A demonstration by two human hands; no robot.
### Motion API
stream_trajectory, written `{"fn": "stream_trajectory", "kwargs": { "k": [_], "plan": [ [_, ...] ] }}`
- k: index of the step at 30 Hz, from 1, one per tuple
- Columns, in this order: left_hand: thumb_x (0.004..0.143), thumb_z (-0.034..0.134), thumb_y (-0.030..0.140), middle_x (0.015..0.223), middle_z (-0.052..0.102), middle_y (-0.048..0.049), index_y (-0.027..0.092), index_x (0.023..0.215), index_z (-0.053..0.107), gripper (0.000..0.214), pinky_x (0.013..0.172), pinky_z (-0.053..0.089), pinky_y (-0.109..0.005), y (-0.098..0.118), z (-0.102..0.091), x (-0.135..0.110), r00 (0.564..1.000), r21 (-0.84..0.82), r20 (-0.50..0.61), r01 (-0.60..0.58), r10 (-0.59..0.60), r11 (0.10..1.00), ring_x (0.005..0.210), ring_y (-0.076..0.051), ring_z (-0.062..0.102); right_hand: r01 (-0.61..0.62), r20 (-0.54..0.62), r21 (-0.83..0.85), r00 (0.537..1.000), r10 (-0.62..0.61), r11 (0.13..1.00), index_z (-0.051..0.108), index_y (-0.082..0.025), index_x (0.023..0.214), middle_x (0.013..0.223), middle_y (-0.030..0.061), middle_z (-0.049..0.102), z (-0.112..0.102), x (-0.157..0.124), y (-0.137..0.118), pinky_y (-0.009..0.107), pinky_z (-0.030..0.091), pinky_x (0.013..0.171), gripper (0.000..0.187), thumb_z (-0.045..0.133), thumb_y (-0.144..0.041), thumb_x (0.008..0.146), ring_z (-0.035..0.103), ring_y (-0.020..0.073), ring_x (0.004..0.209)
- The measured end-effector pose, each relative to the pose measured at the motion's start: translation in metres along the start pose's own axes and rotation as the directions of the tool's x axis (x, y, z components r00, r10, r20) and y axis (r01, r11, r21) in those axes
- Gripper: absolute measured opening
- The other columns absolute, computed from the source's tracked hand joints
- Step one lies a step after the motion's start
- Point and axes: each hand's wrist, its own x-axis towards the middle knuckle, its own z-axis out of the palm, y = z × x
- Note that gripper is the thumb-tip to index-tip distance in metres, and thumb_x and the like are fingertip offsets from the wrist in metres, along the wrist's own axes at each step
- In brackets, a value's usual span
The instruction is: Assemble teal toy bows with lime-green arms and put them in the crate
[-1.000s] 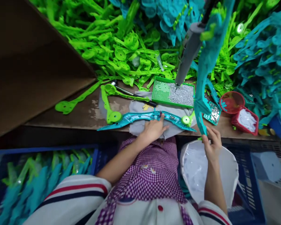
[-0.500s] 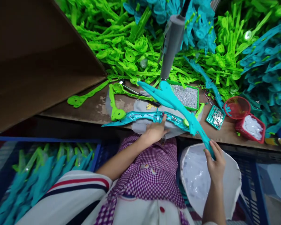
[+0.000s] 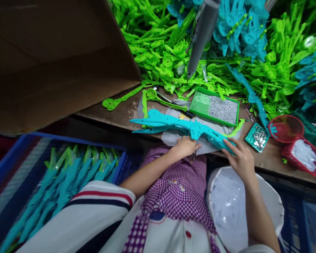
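A blue plastic bow-shaped shell [image 3: 171, 122] lies over a matching lower half on a grey cloth [image 3: 168, 137], at the table's front edge. The two halves stand slightly apart at their left ends. My right hand [image 3: 239, 158] grips the right end, thumb below and fingers on top. My left hand [image 3: 185, 147] is closed against the near edge of the middle, its fingertips partly hidden. Behind the shell lie a bright green arm piece [image 3: 168, 102] and a hammer-like tool [image 3: 164, 98] with a black grip. A grey power screwdriver [image 3: 204, 35] hangs tip-down above the table.
A green tray [image 3: 200, 105] holds small screws. Right of it are a teal basket [image 3: 249, 135] of metal discs, a red bowl [image 3: 287, 128] and a red basket [image 3: 302, 166]. Green parts [image 3: 158, 49] heap behind. A cardboard box [image 3: 68, 70] and blue crate [image 3: 23, 142] are left.
My right hand has lowered the upper blue shell from a slanted, raised position onto the lower half. My left hand has drawn back from inside the lower half to its near edge.
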Motion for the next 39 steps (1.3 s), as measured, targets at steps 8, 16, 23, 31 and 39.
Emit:
{"fn": "stream_trajectory", "kwargs": {
  "k": [8, 16, 23, 31, 39],
  "plan": [
    [0.099, 0.05, 0.051, 0.146, 0.055, -0.0195, 0.023, 0.153, 0.039, 0.062, 0.101, 0.049, -0.051, 0.003, -0.001, -0.002, 0.999, -0.053, -0.046, 0.018, -0.02, 0.998, 0.123, -0.038, 0.06, 0.108, 0.026, -0.164, 0.994, -0.105, 0.98, 0.06, -0.031, 0.138, 0.139, 0.0057, 0.065, -0.018, 0.021, -0.019, 0.034, 0.041, 0.077, 0.038, 0.057, -0.037, 0.1, 0.069, 0.0223, 0.112],
    [0.101, 0.045, 0.05, 0.145, 0.057, -0.02, 0.023, 0.156, 0.035, 0.062, 0.101, 0.047, -0.049, 0.003, 0.008, -0.001, 0.994, -0.052, -0.098, 0.053, -0.058, 0.997, 0.12, -0.037, 0.063, 0.028, 0.172, -0.027, 0.985, -0.023, 0.999, 0.058, -0.031, 0.141, 0.142, 0.0102, 0.06, -0.014, 0.029, -0.018, 0.042, 0.047, 0.088, 0.042, 0.05, -0.043, 0.102, 0.065, 0.0281, 0.116],
    [0.101, 0.04, 0.055, 0.137, 0.062, -0.023, 0.021, 0.161, 0.027, 0.069, 0.102, 0.044, -0.051, 0.003, 0.011, 0.004, 0.993, 0.024, -0.082, 0.091, -0.089, 0.996, 0.119, -0.038, 0.063, -0.111, 0.326, 0.362, 0.945, -0.014, 0.925, 0.054, -0.029, 0.145, 0.144, 0.0123, 0.052, -0.004, 0.039, 0.014, 0.051, 0.044, 0.113, 0.045, 0.043, -0.039, 0.103, 0.052, 0.0281, 0.136],
    [0.102, 0.038, 0.055, 0.127, 0.068, -0.0205, 0.021, 0.163, 0.016, 0.074, 0.103, 0.043, -0.05, 0.003, 0.006, 0.001, 0.995, 0.017, -0.066, 0.083, -0.082, 0.996, 0.116, -0.036, 0.065, -0.06, 0.374, 0.301, 0.925, -0.059, 0.952, 0.044, -0.025, 0.152, 0.151, 0.0156, 0.044, -0.007, 0.046, 0.015, 0.056, 0.042, 0.115, 0.058, 0.056, -0.034, 0.096, 0.048, 0.0332, 0.14],
    [0.103, 0.035, 0.053, 0.117, 0.072, -0.019, 0.019, 0.165, 0.008, 0.076, 0.104, 0.041, -0.053, 0.003, 0.003, 0.0, 0.997, 0.004, -0.041, 0.068, -0.068, 0.998, 0.113, -0.037, 0.066, 0.02, 0.302, 0.065, 0.953, -0.039, 0.998, 0.036, -0.028, 0.157, 0.148, 0.0162, 0.048, 0.012, 0.027, 0.014, 0.053, 0.051, 0.102, 0.066, 0.048, -0.015, 0.093, 0.055, 0.0339, 0.13]
  ]
}}
